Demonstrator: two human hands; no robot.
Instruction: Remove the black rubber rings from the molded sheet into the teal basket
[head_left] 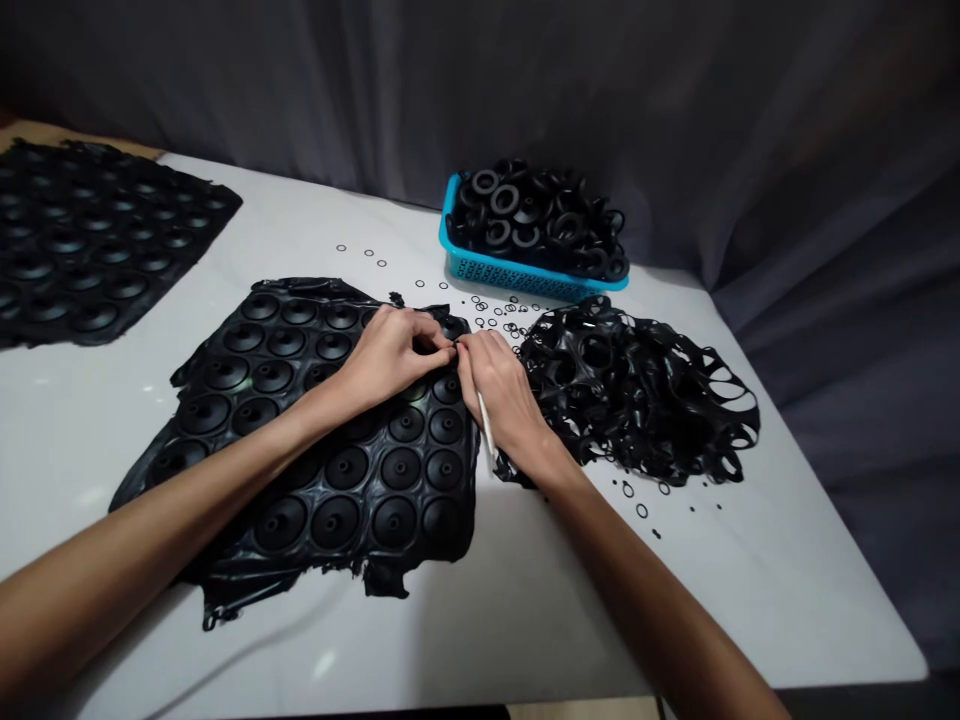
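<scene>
A black rubber sheet (367, 425) moulded with rows of round, raised discs lies on the white table. Over its far right corner, my left hand (394, 352) is closed in a pinch, thumb against forefinger. Whatever small black bit sits at those fingertips is too hidden to name. My right hand (501, 385) meets it there, its fingers closed and its tip touching the same spot. A thin white stick (487, 428) runs through the right hand and sticks out below the palm.
Behind the sheet stands a blue basket (517, 268) heaped with black rubber rings (504, 200). A pile of torn black rubber webbing (645, 400) lies to the right. Small thin rings (510, 328) are scattered between. Another moulded sheet (97, 240) is at far left; a grey curtain (337, 90) hangs behind.
</scene>
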